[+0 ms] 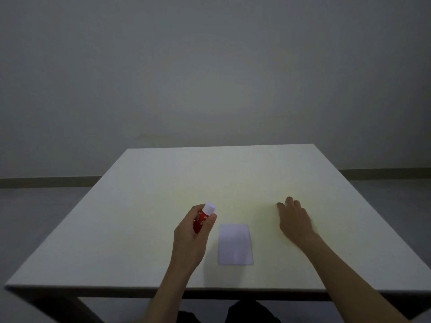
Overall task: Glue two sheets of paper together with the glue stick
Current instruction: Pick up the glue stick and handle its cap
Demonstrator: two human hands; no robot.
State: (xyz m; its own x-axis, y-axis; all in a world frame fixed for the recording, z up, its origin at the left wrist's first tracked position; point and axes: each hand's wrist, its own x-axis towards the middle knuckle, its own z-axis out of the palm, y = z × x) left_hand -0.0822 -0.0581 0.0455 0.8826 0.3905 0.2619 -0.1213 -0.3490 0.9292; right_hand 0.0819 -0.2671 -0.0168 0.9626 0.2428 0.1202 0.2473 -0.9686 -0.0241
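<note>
My left hand (193,231) is closed around a red glue stick (202,219) with a white cap, held just above the white table (144,206) and tilted up and to the right. A small white sheet of paper (235,244) lies flat on the table between my hands, just right of the left hand. My right hand (295,220) rests palm down on the table to the right of the paper, fingers loosely spread and holding nothing. I can make out only one sheet; whether another lies under it I cannot tell.
The table's near edge (210,290) runs across the bottom of the view, with dark legs beneath it. A plain grey wall (210,78) and grey floor lie beyond the table's far edge.
</note>
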